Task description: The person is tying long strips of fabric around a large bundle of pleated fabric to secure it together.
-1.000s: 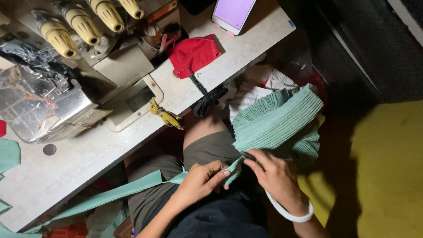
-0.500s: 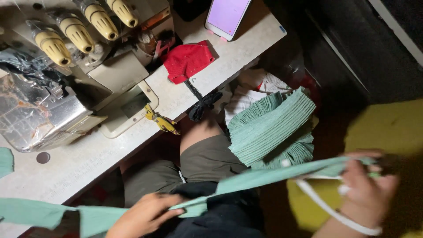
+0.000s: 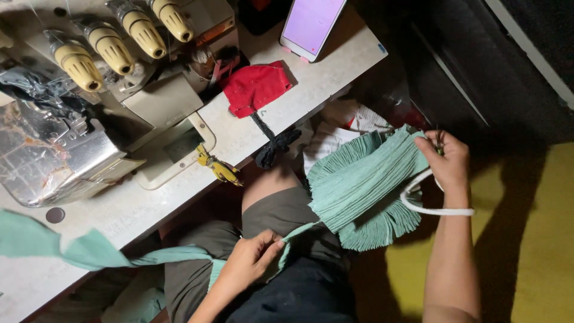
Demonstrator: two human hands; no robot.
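While the person sits at the counter (image 3: 251, 140), the left hand (image 3: 254, 263) is closed around a long green fabric strip (image 3: 89, 251) at roughly 6 o'clock in the view. From that grip the strip runs out toward 9 o'clock and lies partly across the counter edge; the grip keeps its near end gathered over the lap.

The right hand (image 3: 448, 161), at 3 o'clock, is pinched on the far edge of a stack of green fabric pieces (image 3: 365, 185). Its fingertips appear to hold a small dark item, too small to identify. The stack is fanned and rests over the thigh, between the two hands, so that single layers stay reachable. A white loop (image 3: 433, 206) hangs at the right wrist, probably so it stays at hand without occupying the fingers.

On the counter, at 10 o'clock, stands an overlock sewing machine (image 3: 72, 143) with yellow thread cones (image 3: 107, 42) behind it. A red cloth (image 3: 254, 90) lies at 12 o'clock, just beside a tablet (image 3: 311, 24) with a lit pink screen. A yellow-handled snipper (image 3: 218, 167) lies at the counter edge, near the machine bed, within reach of the left hand. A black fabric tie (image 3: 272, 143) hangs over the edge.
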